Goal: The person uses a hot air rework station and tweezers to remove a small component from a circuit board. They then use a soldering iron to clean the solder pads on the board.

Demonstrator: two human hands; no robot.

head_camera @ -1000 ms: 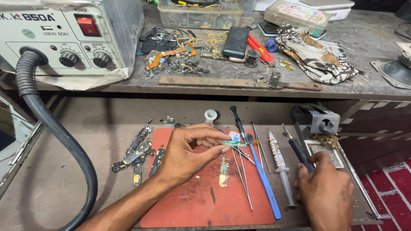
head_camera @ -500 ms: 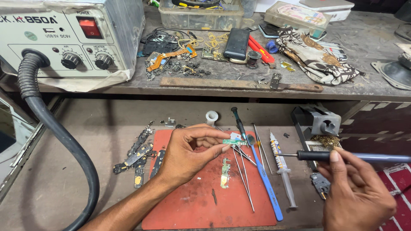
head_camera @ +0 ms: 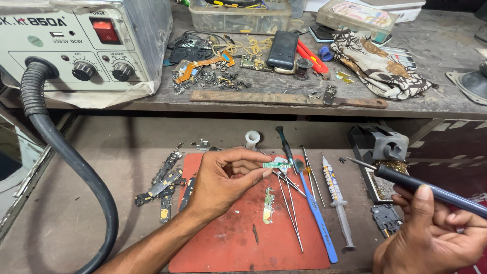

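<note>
**Small board pinched at the mat's far edge, iron tip held off to its right**

Over the far edge of the red mat [head_camera: 238, 243], the left hand [head_camera: 223, 180] is closed in a pinch on a small green circuit board [head_camera: 277, 165], thumb and forefinger gripping its left end. The board is a thin, flat strip; its long axis runs left to right, and its free end points toward the right side of the table [head_camera: 71, 223].

The right hand [head_camera: 431, 238], near the table's front right corner, is wrapped shut around a soldering iron [head_camera: 431, 190]. The handle is dark, smooth and cylindrical, narrowing to a thin metal tip that points left and slightly away, toward the board. Tip and board are well apart, with a clear plastic syringe [head_camera: 337, 200] and a blue-handled tool [head_camera: 314, 218] lying between them. The left hand is plainly the nearer to the board; the right reaches it only through the iron.

Slender steel tweezers [head_camera: 290, 203] lie on the mat just beneath the board. A second green strip [head_camera: 268, 205] lies flat at the mat's centre. Beyond the iron's tip stands a grey metal holder [head_camera: 388, 144] with brass wool [head_camera: 388, 167] in front of it. Dark flex parts [head_camera: 162, 185] lie scattered off the mat's left edge. The mat is matt and scuffed, and the table surface is worn grey.
</note>
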